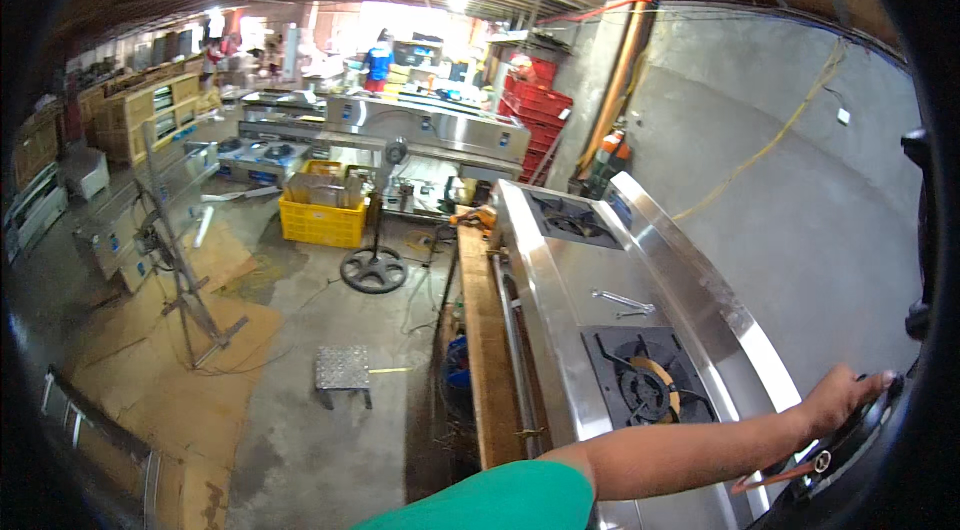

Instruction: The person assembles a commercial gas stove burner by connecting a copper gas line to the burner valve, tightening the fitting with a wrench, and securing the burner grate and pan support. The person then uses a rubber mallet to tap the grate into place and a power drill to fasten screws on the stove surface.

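Note:
My left hand (838, 402) reaches across to the far right, its bare forearm and green sleeve passing over the near end of a stainless steel stove (560, 350). Its fingers curl closed at the edge of a dark object (880, 420), whose kind is lost in the black rim. Just below the hand, a thin copper-coloured rod (780, 477) ends in a round metal ring. My right hand is out of sight. On the stove top lie metal wrenches (622, 304), between the near burner (648, 385) and the far burner (570, 218).
A wooden plank (480, 330) runs along the stove's left side. On the floor stand a small metal stool (343, 368), a wheel-based stand (374, 270), a yellow crate (322, 222) and a metal frame (180, 270). A grey wall (770, 150) rises on the right. A person (379, 65) stands far back.

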A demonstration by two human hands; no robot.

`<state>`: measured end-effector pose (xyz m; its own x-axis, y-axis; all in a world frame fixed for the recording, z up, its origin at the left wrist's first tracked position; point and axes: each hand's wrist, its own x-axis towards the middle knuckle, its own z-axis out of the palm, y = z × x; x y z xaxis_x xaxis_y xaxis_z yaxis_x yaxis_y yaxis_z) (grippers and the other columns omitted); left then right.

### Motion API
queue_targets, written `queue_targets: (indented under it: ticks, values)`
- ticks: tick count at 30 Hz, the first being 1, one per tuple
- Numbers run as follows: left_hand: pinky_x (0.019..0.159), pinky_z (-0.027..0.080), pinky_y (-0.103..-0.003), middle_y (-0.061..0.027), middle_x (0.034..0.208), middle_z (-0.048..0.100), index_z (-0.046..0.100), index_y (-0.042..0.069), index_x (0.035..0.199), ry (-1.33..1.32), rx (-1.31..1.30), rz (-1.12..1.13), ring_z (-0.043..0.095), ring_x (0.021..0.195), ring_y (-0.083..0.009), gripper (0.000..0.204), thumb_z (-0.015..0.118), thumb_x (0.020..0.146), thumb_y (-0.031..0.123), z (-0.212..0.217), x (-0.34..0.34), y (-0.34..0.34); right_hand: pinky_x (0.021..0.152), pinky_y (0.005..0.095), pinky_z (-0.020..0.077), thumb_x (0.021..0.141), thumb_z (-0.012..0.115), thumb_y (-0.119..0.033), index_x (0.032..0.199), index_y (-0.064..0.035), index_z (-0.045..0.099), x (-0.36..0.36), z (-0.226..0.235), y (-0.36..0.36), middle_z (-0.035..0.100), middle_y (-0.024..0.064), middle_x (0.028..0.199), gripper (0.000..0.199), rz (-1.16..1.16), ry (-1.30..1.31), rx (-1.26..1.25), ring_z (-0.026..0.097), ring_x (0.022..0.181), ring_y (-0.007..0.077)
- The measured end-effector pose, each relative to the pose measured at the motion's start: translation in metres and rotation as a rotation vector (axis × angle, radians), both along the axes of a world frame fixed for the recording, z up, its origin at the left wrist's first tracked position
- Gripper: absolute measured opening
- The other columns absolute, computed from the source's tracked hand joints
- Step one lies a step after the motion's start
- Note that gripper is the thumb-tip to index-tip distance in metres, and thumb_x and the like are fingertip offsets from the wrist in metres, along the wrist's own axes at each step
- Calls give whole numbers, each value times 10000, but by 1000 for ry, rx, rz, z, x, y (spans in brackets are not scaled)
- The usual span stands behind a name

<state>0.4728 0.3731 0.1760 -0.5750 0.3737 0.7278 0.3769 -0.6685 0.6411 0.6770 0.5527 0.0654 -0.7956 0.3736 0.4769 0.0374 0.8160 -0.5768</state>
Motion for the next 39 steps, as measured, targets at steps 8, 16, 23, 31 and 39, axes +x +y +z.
queue_targets:
  ticks: [8, 16, 23, 31, 39]
  values:
    - [657, 474, -391, -68, 695, 585, 674, 11, 776, -502, -163, -375, 568, 697, -177, 840, 561, 808, 843, -27, 57, -1, 1059, 385, 402, 1001, 611, -243, 1204, 45, 631, 35, -7, 30, 577, 187, 1362, 353, -48, 51, -57, 540, 1246, 294]
    - [672, 607, -345, -155, 858, 711, 657, -38, 1059, -683, 94, -736, 722, 737, -221, 696, 675, 878, 633, -42, 87, 90, 1102, 393, 353, 986, 624, -222, 1043, 37, 724, 52, -4, 63, 543, 182, 1423, 284, 119, 416, -202, 501, 1314, 297]
    - [939, 507, -422, -143, 1183, 659, 553, 48, 1321, -194, -458, -640, 630, 1085, -249, 649, 443, 1005, 604, -42, 70, 136, 1182, 468, 230, 883, 751, -204, 925, -8, 762, 127, 12, 107, 573, 197, 1410, 200, -115, 615, 154, 393, 1431, 356]
    - [1016, 484, -377, -187, 1254, 596, 404, -69, 1430, 158, -459, -178, 599, 1162, -247, 821, 719, 911, 483, -83, 111, 76, 1169, 490, 262, 722, 793, -79, 842, -16, 764, 178, 27, 119, 705, 89, 1219, 138, -278, 306, 603, 378, 1437, 369]
    - [942, 515, -340, -200, 1232, 632, 471, -107, 1364, -272, -479, -224, 627, 1105, -235, 649, 723, 924, 297, -151, 122, 102, 1145, 481, 289, 687, 811, -82, 824, -66, 777, 167, -21, 153, 726, 55, 1149, 142, -152, 206, 412, 435, 1369, 360]
